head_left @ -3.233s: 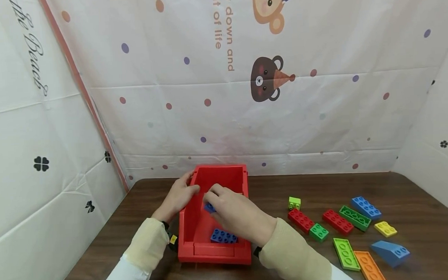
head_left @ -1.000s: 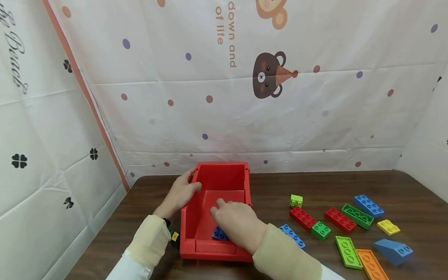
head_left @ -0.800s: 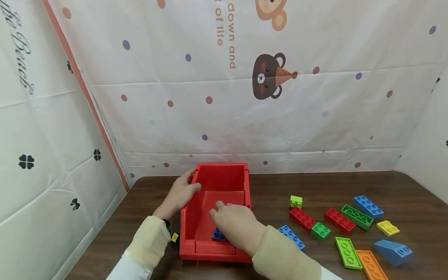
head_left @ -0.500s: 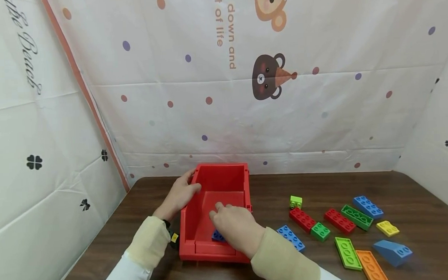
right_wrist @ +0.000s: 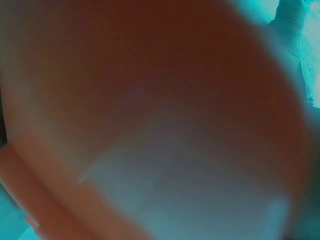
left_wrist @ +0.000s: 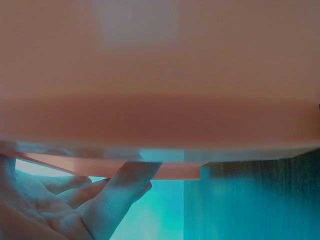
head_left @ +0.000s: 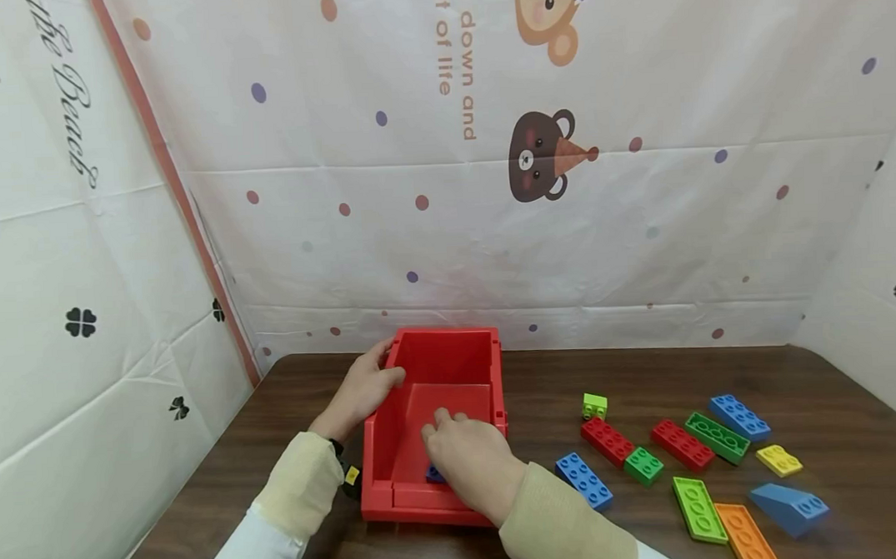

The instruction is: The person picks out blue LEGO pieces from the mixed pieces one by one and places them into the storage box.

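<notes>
My left hand holds the left wall of a red plastic box, thumb over the rim and fingers outside. In the left wrist view, the thumb and fingers of that hand show below the box's blurred side. Inside the box, near its front, my right hand reaches down with its back toward the head camera. A dark blue toy brick shows just left of that hand, mostly covered by it. Its fingertips are hidden, so I cannot tell what they grip. A blurred red surface fills most of the right wrist view.
Right of the box, by my right sleeve, lies a blue brick. Farther right lie several loose bricks, among them a red brick, a green brick, an orange plate and a blue sloped brick. Printed cloth hangs behind the table.
Since the earliest frame my right hand has moved down toward the box's front; the blue brick it held there is out of sight. Its sleeve uncovers a blue brick on the table. My left hand stays put.
</notes>
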Demonstrator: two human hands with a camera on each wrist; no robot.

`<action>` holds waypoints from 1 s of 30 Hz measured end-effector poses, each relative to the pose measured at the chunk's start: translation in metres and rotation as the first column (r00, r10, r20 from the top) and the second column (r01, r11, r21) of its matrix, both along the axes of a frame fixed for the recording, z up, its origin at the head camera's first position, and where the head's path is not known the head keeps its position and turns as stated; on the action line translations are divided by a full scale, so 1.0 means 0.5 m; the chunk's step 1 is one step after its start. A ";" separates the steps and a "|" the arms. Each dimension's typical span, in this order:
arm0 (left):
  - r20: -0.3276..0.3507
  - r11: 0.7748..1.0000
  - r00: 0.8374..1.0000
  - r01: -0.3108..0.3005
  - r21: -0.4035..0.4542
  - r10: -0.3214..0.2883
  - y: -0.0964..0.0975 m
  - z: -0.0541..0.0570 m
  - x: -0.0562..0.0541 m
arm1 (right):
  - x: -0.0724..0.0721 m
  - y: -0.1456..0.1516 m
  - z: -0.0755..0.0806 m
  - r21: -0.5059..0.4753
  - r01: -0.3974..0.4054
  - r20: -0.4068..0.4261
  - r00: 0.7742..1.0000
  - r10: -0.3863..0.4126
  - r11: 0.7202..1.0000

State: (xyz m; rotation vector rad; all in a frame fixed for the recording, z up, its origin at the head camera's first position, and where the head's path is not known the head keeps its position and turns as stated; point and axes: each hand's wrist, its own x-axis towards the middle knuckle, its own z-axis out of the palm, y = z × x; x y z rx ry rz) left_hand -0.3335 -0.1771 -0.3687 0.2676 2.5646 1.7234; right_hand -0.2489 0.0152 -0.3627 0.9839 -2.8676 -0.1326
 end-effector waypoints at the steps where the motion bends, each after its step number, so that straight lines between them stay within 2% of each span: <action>1: -0.003 1.000 1.000 0.001 -0.003 -0.001 0.000 0.000 -0.001 | 0.000 0.000 -0.001 0.001 0.001 0.001 1.000 -0.001 1.000; 22: -0.016 1.000 1.000 -0.005 -0.006 0.005 0.002 -0.003 -0.003 | 0.001 0.003 -0.004 0.013 -0.026 -0.012 1.000 0.026 1.000; 30: -0.005 1.000 1.000 -0.001 0.005 0.001 0.001 -0.003 -0.002 | -0.001 0.002 -0.007 0.067 -0.041 -0.073 0.996 0.045 0.997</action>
